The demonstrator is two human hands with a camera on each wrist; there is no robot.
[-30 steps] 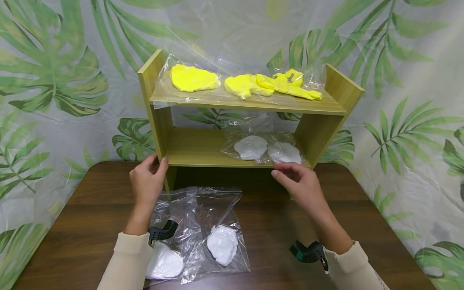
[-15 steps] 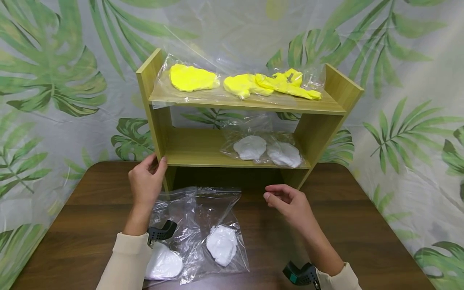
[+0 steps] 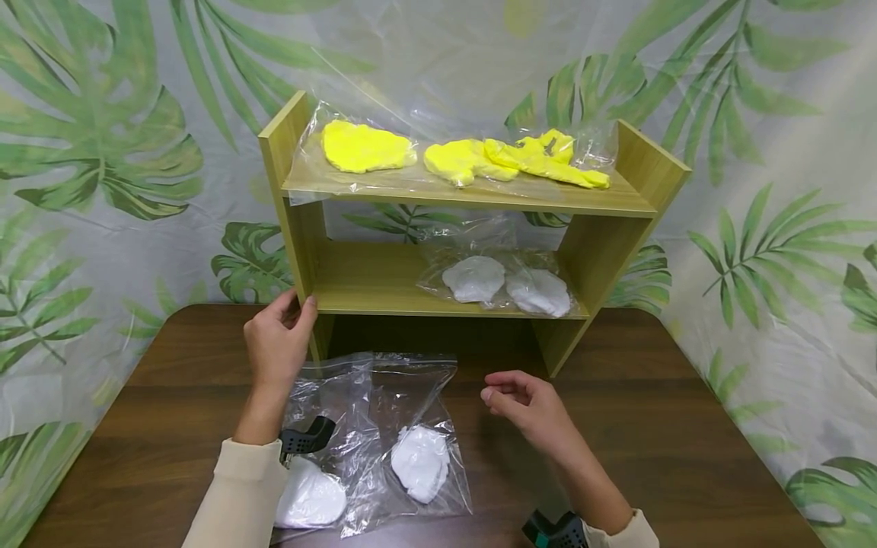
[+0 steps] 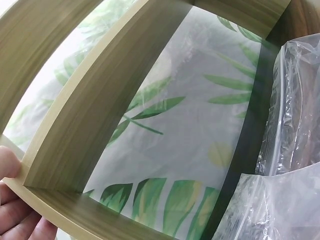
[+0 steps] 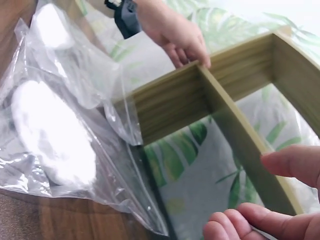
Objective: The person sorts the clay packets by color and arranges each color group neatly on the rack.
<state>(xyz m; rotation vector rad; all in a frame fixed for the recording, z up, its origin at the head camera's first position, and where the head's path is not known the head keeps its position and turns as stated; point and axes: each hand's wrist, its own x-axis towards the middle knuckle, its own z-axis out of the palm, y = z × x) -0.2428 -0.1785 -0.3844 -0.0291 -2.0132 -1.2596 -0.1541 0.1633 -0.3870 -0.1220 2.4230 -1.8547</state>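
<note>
My left hand [image 3: 275, 342] grips the left side panel of a small wooden shelf [image 3: 384, 310]. In the left wrist view its thumb [image 4: 8, 162] lies on one side of the panel and its fingers [image 4: 17, 212] on the other. My right hand [image 3: 530, 411] hovers above the table, to the right of the bags, fingers loosely bent around nothing. Near it lies a clear zip bag with a white lump [image 3: 420, 463]. Another bagged white lump [image 3: 311, 495] lies closer to my left forearm, partly covered by the bags' overlapping plastic.
Two more bagged white lumps, one left [image 3: 474, 279] and one right [image 3: 539, 292], sit on the middle shelf's right half. Bagged yellow pieces [image 3: 366, 147] line the top shelf. Behind the brown table [image 3: 658, 426] hangs a leaf-patterned cloth [image 3: 774, 114].
My right hand has left the bag at the middle shelf's right front edge and moved down and left over the table. The left hand has stayed on the side panel.
</note>
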